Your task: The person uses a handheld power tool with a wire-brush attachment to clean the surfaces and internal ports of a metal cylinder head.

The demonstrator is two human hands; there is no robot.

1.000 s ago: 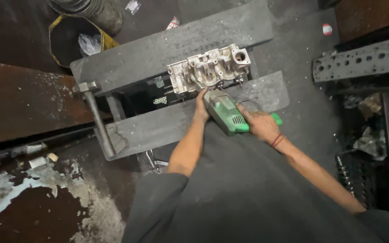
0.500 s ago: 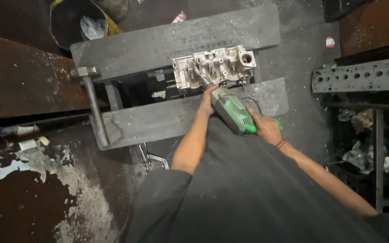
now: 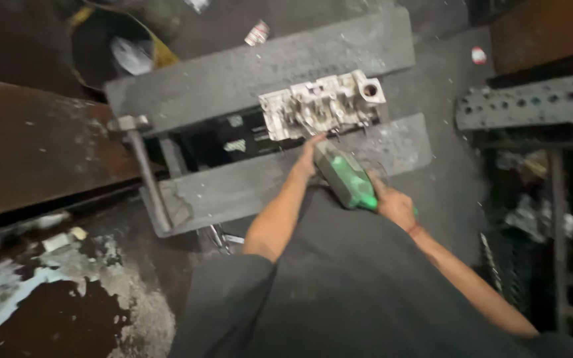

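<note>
While two heavy grey slabs span the grimy workshop floor, a person in a dark shirt leans over them, bearing a green power tool down on a pale cast-metal engine part. Rusted brown plate lies to the left of the slabs, and a perforated steel rack stands at the right. The casting rests across the dark gap between the two slabs, its ported face turned up and a round bore showing at its right end.

By the look of it, the step in hand is working the casting's near edge, where the tool's nose meets the metal. The right hand is wrapped tight around the tool's rear grip. The left hand is pressed at the tool's head, just beside the casting; whether its fingers are curled around the tool or simply braced there cannot be told through the blur.

The next move would seem to call for steady downward pressure from both arms and a slow sideways travel along the edge, with the casting kept from shifting on its two supports.
</note>
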